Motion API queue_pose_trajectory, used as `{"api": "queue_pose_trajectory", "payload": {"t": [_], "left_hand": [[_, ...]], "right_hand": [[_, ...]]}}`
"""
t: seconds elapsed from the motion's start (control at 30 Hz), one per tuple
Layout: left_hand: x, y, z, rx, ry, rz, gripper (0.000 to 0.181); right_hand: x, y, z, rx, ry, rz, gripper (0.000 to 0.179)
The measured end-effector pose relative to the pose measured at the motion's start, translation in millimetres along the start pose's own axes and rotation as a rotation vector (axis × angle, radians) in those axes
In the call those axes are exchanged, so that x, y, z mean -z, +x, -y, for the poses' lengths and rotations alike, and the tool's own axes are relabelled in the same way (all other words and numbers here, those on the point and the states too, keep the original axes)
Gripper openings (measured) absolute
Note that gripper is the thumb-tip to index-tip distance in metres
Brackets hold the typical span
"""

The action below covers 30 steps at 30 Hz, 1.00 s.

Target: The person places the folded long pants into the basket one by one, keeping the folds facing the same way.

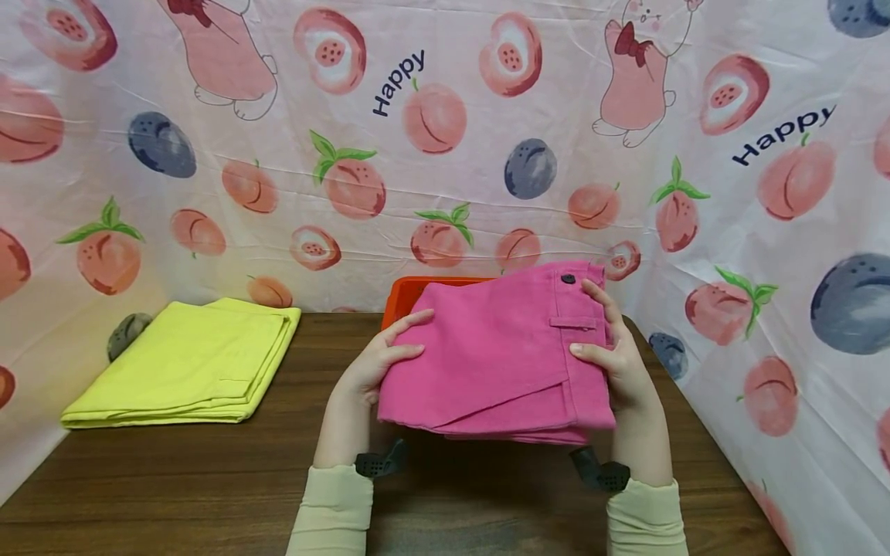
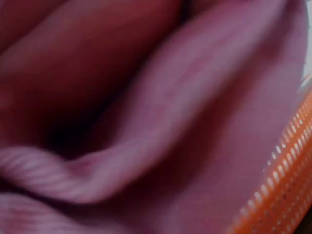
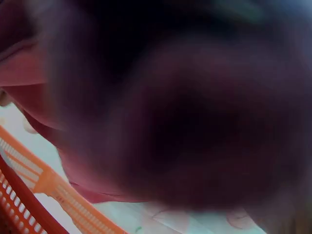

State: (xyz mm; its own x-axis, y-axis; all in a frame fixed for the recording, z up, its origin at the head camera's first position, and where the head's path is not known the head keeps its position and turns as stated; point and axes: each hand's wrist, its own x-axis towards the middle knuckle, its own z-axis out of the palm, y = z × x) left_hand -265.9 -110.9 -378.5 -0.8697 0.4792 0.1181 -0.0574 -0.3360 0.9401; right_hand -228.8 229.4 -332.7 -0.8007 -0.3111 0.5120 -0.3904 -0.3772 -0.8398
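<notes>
A folded pair of pink pants point(image 1: 487, 347) is held up in front of me by both hands. My left hand point(image 1: 375, 359) grips its left side, thumb and fingertips on the front face. On the other side my right hand point(image 1: 617, 363) grips the waistband end, near a dark button and a belt loop. Behind the pants, mostly covered by them, is an orange-red basket point(image 1: 396, 300). Pink cloth point(image 2: 234, 122) fills most of the left wrist view, with the perforated basket wall point(image 2: 278, 190) at its right. The right wrist view is largely dark and blurred.
Folded yellow pants point(image 1: 188, 359) lie at the left of the brown wooden table point(image 1: 208, 479). A fruit-printed curtain point(image 1: 445, 185) hangs at the back and along both sides. Each wrist carries a dark device.
</notes>
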Motion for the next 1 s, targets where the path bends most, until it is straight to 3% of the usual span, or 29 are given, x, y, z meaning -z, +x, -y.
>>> {"api": "queue_pose_trajectory", "payload": {"t": [0.17,0.37,0.67,0.87,1.0], "left_hand": [[-0.5,-6.0,-8.2,0.06,0.038,0.022,0.055],[-0.4,-9.8,-14.0,0.009,0.076,0.015,0.06],[-0.2,-10.8,-12.7,-0.033,-0.002,-0.026,0.066],[2.0,-7.3,-10.0,-0.077,-0.072,-0.068,0.068],[3.7,-3.7,-8.1,-0.061,-0.08,-0.091,0.067]], "right_hand": [[8.6,-1.5,0.8,-0.065,-0.053,-0.024,0.075],[15.2,-1.4,-1.9,-0.125,-0.14,-0.086,0.07],[20.8,0.7,-13.1,-0.272,-0.17,-0.193,0.049],[22.5,3.4,-18.2,-0.309,-0.188,-0.2,0.041],[23.7,5.4,-21.0,-0.326,-0.2,-0.206,0.04]]}}
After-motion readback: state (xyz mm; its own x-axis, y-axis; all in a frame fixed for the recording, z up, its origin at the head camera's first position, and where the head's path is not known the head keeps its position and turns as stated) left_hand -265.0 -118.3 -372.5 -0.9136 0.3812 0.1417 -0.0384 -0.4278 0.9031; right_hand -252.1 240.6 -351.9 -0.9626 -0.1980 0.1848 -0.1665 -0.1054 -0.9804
